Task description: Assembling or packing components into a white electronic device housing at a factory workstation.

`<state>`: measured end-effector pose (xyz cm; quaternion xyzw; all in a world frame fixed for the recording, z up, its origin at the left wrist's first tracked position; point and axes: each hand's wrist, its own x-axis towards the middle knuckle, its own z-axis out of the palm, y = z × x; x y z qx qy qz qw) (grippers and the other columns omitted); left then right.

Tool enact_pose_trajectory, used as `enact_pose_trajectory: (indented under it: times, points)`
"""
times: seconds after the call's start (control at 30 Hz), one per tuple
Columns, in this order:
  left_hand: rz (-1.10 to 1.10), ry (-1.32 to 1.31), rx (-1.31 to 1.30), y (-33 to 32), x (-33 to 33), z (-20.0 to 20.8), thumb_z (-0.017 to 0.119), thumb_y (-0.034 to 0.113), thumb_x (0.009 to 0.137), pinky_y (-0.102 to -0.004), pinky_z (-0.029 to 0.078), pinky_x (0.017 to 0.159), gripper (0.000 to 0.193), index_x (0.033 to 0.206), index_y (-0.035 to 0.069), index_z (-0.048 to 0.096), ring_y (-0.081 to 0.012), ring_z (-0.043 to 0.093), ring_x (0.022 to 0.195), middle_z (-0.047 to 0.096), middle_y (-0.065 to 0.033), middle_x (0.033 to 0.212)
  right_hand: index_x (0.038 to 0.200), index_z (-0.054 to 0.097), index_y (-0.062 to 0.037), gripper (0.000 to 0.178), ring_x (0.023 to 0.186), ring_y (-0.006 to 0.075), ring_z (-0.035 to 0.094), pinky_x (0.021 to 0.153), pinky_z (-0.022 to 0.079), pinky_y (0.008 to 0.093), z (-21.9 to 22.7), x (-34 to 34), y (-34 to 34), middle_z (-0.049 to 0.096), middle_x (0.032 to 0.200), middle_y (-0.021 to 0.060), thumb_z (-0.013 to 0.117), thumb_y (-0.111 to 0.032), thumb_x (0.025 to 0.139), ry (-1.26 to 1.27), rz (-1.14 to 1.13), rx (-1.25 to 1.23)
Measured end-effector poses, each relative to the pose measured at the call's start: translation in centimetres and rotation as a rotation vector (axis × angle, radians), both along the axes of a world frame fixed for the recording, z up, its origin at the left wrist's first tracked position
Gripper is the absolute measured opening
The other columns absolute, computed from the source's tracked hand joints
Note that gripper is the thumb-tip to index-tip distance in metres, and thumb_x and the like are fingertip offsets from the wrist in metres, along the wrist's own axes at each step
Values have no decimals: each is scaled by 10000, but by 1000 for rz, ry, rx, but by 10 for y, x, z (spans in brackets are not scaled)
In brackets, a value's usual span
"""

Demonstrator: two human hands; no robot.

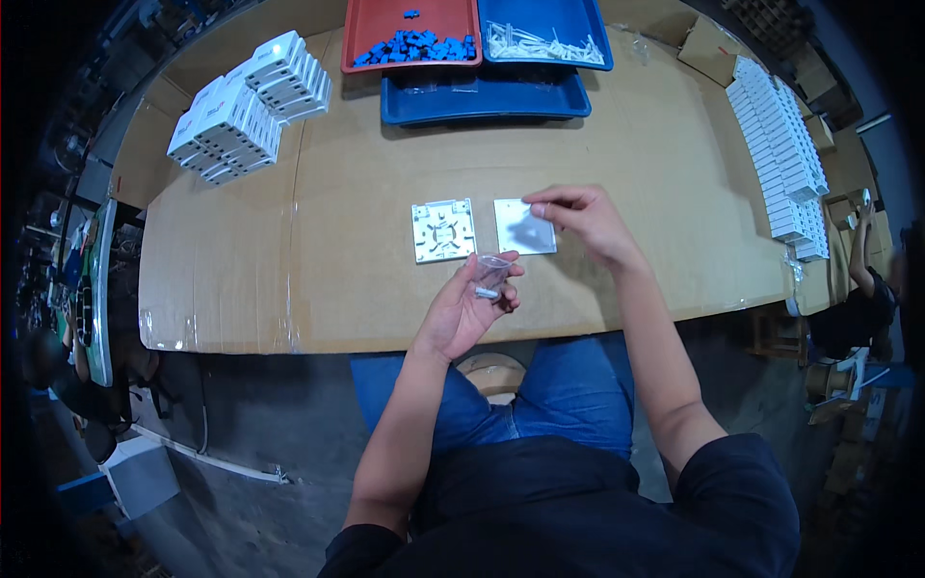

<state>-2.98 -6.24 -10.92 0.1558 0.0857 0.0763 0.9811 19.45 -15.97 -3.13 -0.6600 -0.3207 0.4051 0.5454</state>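
The left hand [467, 308] lies palm up just over the near edge of the surface [366, 193], fingers loosely curled around a small clear plastic bag [491, 273] that seems to hold a few tiny pale parts, though they are too small to make out. The right hand [583, 220] hovers farther in and to the right, thumb and forefinger pinched nearly closed; whether anything sits between them I cannot tell. Directly beneath its fingertips lies a flat white square cover [525, 226]. Just left of that, apart by a narrow gap, rests a white square base plate [443, 230], nearer the left hand.
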Motion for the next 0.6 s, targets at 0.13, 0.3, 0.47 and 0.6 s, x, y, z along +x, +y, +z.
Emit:
enact_pose_trajectory:
  times: [0.13,0.3,0.47,0.6]
  points:
    - [5,-7,60,-2,-1,-3,390,453,1125,-401,524,935,579,1416,-26,538,-217,627,958,659,-119,1208,1108,783,4,180,880,50,661,727,506,231,-8,-29,-17,743,914,14,738,-77,954,-73,83,54]
    - [20,-4,109,-4,-4,-5,425,425,1125,-365,529,911,533,1395,-16,550,-195,650,940,683,-129,1205,994,764,-13,90,791,52,624,742,510,251,25,-46,-17,717,902,13,758,-77,931,-151,120,-32]
    - [5,-20,135,-6,-3,0,423,435,1124,-367,524,915,508,1361,11,571,-188,641,945,671,-123,1205,1013,755,-4,121,823,146,656,720,537,288,23,-41,-5,699,957,66,739,-36,897,-546,395,137]
    - [-1,-32,127,-5,-4,-4,450,426,1116,-392,524,949,449,1316,46,582,-199,646,958,664,-115,1181,1017,746,16,131,919,205,682,803,569,333,28,-45,4,688,1005,96,724,-26,895,-597,492,123]
